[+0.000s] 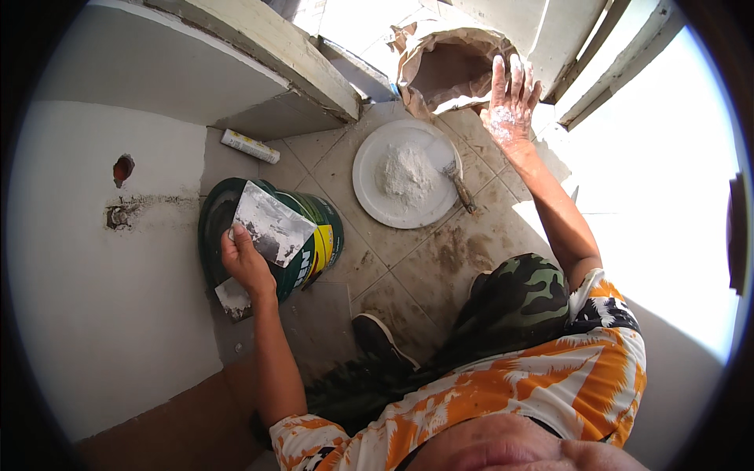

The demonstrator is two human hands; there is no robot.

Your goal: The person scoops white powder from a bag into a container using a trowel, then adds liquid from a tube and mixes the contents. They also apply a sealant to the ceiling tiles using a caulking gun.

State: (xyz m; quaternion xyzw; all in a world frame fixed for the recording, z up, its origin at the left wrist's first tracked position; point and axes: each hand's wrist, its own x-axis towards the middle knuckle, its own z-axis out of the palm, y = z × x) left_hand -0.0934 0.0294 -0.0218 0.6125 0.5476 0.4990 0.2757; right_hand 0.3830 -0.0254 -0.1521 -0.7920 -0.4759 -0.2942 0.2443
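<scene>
Left hand: (pixel 250 259) a smeared rectangular plate (pixel 275 224) is held by its edge, above the green bucket (pixel 323 216).
Right hand: (pixel 512 106) the fingers are spread wide and whitened; nothing is gripped.
Paper bag: (pixel 410 49) it is opened, just beside the right hand; whether it is touched cannot be told.
White round tray: (pixel 367 173) it is placed on the tiled floor (pixel 408 271); white powder (pixel 406 173) is heaped inside, and a scraper (pixel 463 190) is laid across the rim.

The left hand (pixel 248 263) holds a flat, white-smeared rectangular plate (pixel 275 223) over a round, dark green bucket (pixel 214 212). The white-dusted right hand (pixel 510 114) spreads beside an open brown paper sack (pixel 410 67); a round white tray (pixel 367 180) bears white powder (pixel 406 174).
</scene>
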